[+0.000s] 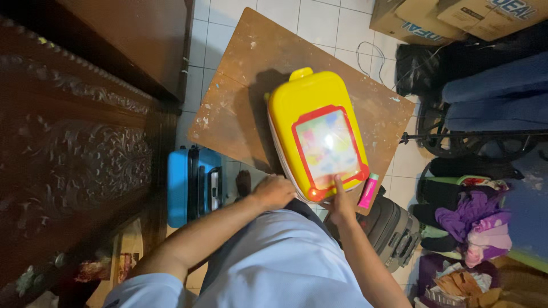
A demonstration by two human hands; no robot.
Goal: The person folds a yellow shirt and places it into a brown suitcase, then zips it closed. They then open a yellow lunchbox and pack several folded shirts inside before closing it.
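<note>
— While the head camera looks straight down, what do you have under the hands?

— A yellow toy case [311, 108] with a red-framed panel [329, 149] in its lid, lying flat on a small wooden table [245, 85]. The case's handle points away from me, toward the white tiled floor [319, 23].

— And the hands?

— My left hand [274, 191] rests at the near left corner of the case, fingers curled over the edge; it looks like a loose grasp on the rim, though the fingertips are hidden. My right hand [341, 206] has one finger stretched out, its tip touching the lower edge of the red frame, with the other fingers folded in — it holds nothing.

— Anything beside the case?

— A pink marker-like stick [368, 191] lies on the table just right of the case's near corner, close to my right hand but not touched. Below the table on the left stands a blue suitcase [185, 185]; on the right a grey suitcase [394, 228] sits near my right forearm. Cardboard boxes [456, 20] are stacked at the far right, and a heap of clothes [474, 219] lies to the right. Dark carved wooden furniture [74, 142] fills the left side.
</note>
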